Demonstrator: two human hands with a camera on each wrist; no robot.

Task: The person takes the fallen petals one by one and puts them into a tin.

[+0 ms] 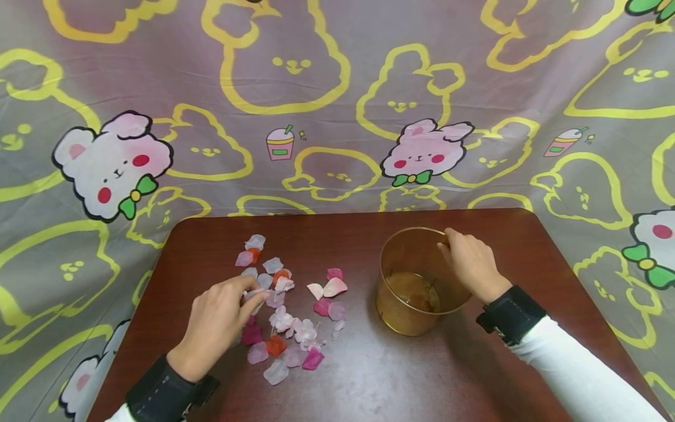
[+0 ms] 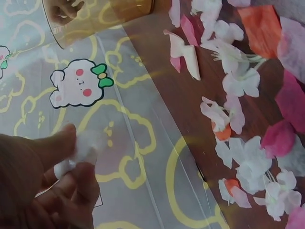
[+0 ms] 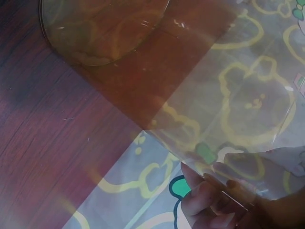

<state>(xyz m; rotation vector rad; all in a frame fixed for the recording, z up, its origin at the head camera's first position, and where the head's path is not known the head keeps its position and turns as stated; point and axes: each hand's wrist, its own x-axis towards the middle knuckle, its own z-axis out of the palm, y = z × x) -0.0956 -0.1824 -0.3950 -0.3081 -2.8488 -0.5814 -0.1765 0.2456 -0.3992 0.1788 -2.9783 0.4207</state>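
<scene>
A scatter of pink, white and orange fabric petals [image 1: 287, 310] lies on the dark wooden table [image 1: 369, 375]. My left hand [image 1: 224, 319] hovers over its left side and pinches a pale white petal [image 2: 83, 148] between thumb and fingertips. A clear amber plastic cup [image 1: 419, 281] stands to the right, with a few petals at its bottom. My right hand [image 1: 471, 264] grips the cup's far right rim, fingers [image 3: 205, 198] curled over the edge. In the left wrist view the cup [image 2: 100, 19] appears at the top and petals [image 2: 248, 119] spread along the right.
A grey cloth [image 1: 337, 105] printed with yellow and pink bunnies hangs behind the table and drapes past its edges. Bare table surface lies in front of the cup and petals.
</scene>
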